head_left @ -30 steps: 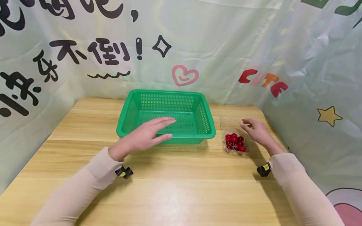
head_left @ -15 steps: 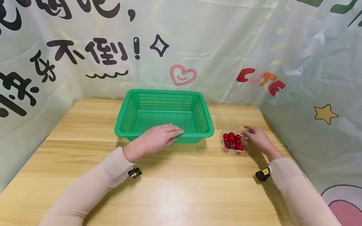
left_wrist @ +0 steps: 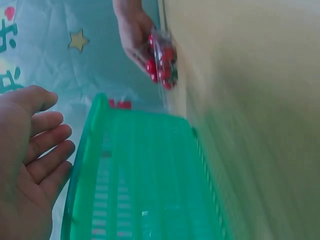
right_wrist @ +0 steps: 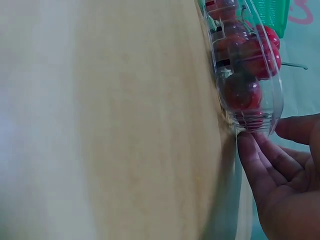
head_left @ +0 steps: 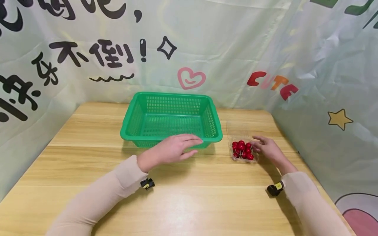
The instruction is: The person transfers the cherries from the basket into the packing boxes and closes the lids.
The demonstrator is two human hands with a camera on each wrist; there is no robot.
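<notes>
A clear plastic clamshell box point(head_left: 256, 158) filled with red cherries point(head_left: 241, 150) lies on the right of the table, its see-through lid folded back behind it. My right hand point(head_left: 269, 149) holds the box by its right side; the right wrist view shows the thumb point(right_wrist: 296, 128) at the rim and the fingers below, against the wall. Left of the box stands a green plastic basket point(head_left: 171, 139) with slotted walls and nothing inside. In front of its near rim is my left hand point(head_left: 175, 149), fingers extended and thumb apart, gripping nothing; in the left wrist view its palm faces the basket.
The wooden table point(head_left: 177, 196) reaches back to a pale printed cloth point(head_left: 224, 49) that hangs behind it and along both sides. A small black camera point(head_left: 147, 184) sits at the left wrist, another camera point(head_left: 275, 188) at the right.
My left hand has moved right along the basket's front, its thumb parting from the fingers again. The basket has shifted slightly back. My right hand has come down to the box, which has shifted slightly nearer.
</notes>
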